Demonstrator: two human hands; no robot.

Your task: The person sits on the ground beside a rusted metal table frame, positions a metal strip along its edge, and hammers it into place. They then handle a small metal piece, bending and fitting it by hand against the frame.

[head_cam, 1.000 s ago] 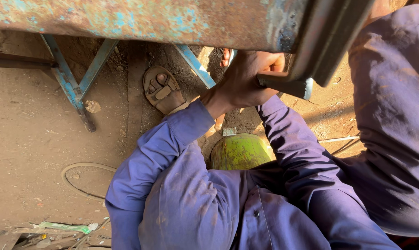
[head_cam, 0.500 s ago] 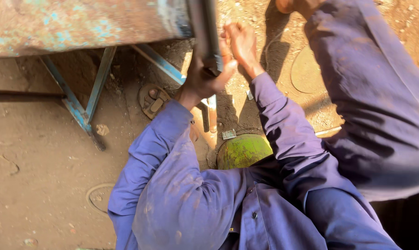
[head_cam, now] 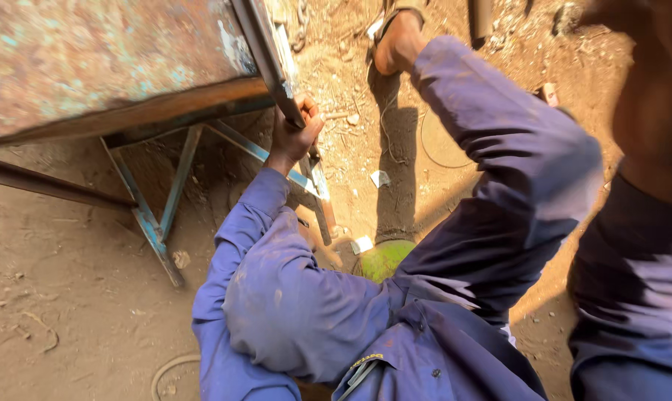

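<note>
My left hand (head_cam: 295,134) is clenched around the dark metal edge bar (head_cam: 265,52) of a rusted, blue-flecked metal panel (head_cam: 91,59) at the upper left. Its blue sleeve runs up from below. My right hand (head_cam: 397,43) is raised at the top centre, away from the bar, with its fingers curled. A tan object sits just above it at the frame edge, and whether the hand grips it is hidden. A round green object (head_cam: 384,256) lies on the dirt between my arms.
A blue-painted metal frame (head_cam: 158,223) props the panel up over the dirt ground. Another person (head_cam: 640,245) in dark clothing stands close on the right. Loose wire (head_cam: 425,148) and small scraps lie on the ground beyond my arms.
My right hand has left the bar and swung up and to the right. My left hand still grips the bar, and the view has shifted so the panel now sits further left.
</note>
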